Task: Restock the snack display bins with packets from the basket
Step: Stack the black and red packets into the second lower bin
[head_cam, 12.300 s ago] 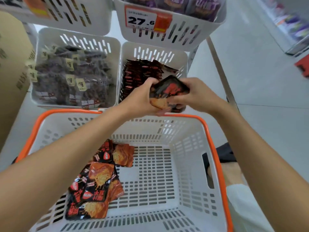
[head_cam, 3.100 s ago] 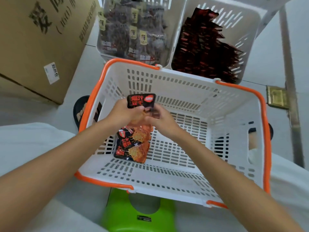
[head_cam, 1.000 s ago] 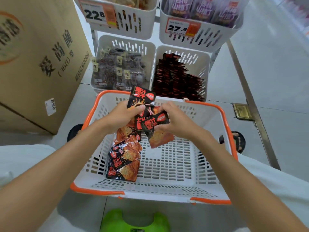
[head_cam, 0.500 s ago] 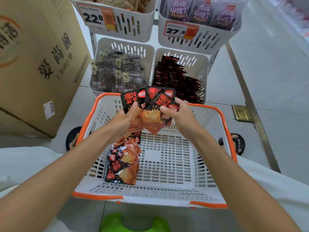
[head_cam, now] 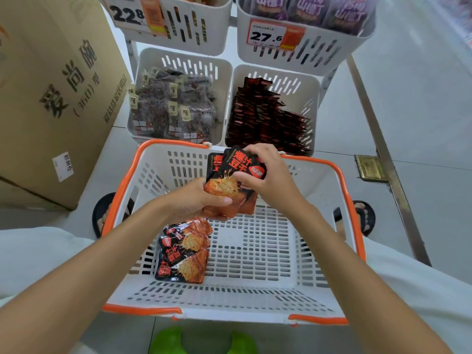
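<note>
Above the white basket with an orange rim [head_cam: 353, 200], both hands hold a small stack of black-and-orange snack packets [head_cam: 233, 180]. My left hand [head_cam: 194, 200] grips the stack's lower edge, thumb on top. My right hand [head_cam: 270, 175] pinches its upper right side. A few more of the same packets [head_cam: 182, 254] lie on the basket floor at the left. Beyond the basket, the lower right display bin [head_cam: 310, 93] holds rows of matching dark red packets [head_cam: 265, 118].
The lower left bin [head_cam: 145, 62] is full of dark packets with cream labels. Two upper bins carry price tags 22.8 [head_cam: 132, 15] and 27.6 [head_cam: 274, 37]. A large cardboard box [head_cam: 51, 85] stands at the left. A green stool [head_cam: 201, 341] is below the basket.
The fanned packets have been gathered into a tighter stack, and both hands sit slightly lower over the basket. The packets on the basket floor have not moved.
</note>
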